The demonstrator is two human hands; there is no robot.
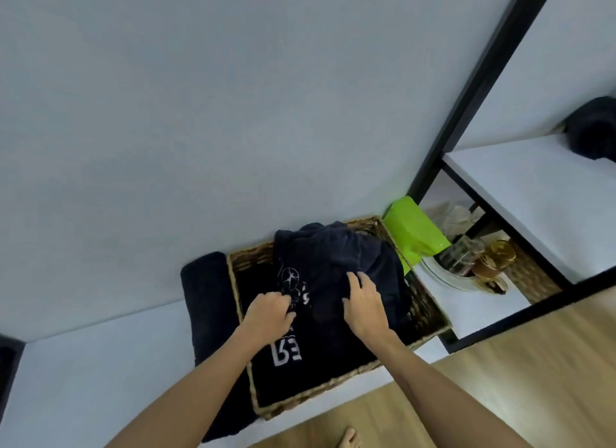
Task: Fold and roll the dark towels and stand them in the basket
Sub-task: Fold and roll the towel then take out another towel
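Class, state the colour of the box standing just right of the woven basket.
Bright green box, seen in the head view.

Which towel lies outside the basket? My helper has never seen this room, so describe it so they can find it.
Find the woven basket on the white shelf against the wall. Against its left rim lies a dark folded towel, flat on the shelf. Unlike the printed towel in the basket, it shows no lettering.

a white shelf [100,374] is running along the wall, carrying a woven basket [423,301] and a dark folded towel [206,291] lying just beside the basket's left side. to the right, a green box [413,231], a white plate [443,279] and glass jars [466,251] are sitting on the same surface. wooden floor [500,364] is showing below the shelf's front edge.
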